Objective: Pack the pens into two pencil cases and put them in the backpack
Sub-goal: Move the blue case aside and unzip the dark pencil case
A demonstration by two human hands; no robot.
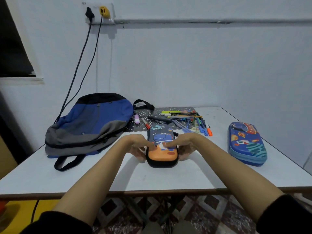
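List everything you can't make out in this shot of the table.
All in the head view:
- dinosaur pencil case: the left hand and right hand grip its sides and cover the zip, so it is unclear whether it is unzipped or what it holds.
- rocket pencil case: its lid hides any contents.
- backpack: its own fabric hides the inside.
- pens: small and overlapping, so they cannot be counted.

Dim, cool, even light covers the table (185, 176), leaving faint soft shadows on it. Up left of it the window (11, 53) leans with wide-angle distortion.
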